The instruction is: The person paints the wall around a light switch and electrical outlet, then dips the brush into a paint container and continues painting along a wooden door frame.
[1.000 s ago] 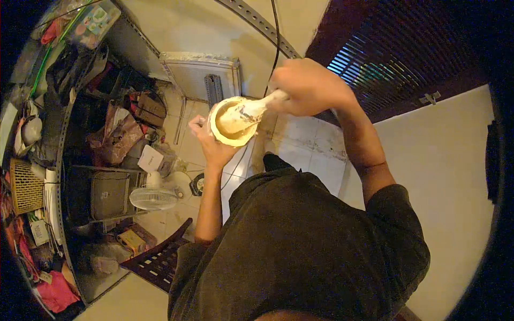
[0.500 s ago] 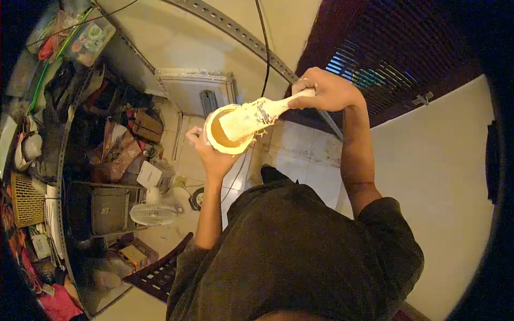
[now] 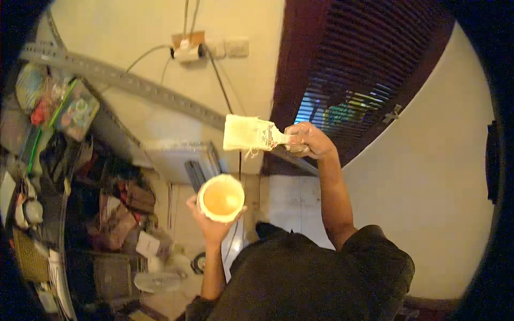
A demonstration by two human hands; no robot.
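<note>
Cream-coloured wall (image 3: 246,18) filled the background, with a dark louvred door (image 3: 369,69) to the right and cluttered shelving (image 3: 53,214) to the left. The right hand (image 3: 310,140) had its grip clamped on the handle of a wide, pale-coated brush (image 3: 246,134), its bristles pointing left. Below it, the left hand (image 3: 215,227) had its grip wrapped around a cup (image 3: 221,218), mouth facing the camera. Brush and cup stood apart, so the step in hand looked like carrying the brush clear of the rim. Any next move seemed to call for a level brush, given the strands hanging from its lower edge, and a steady cup. A slotted metal rail (image 3: 155,96) and a black cable (image 3: 218,80) ran behind the bristles; how close was unclear. Wall above the brush offered freer room than the shelving side.
</note>
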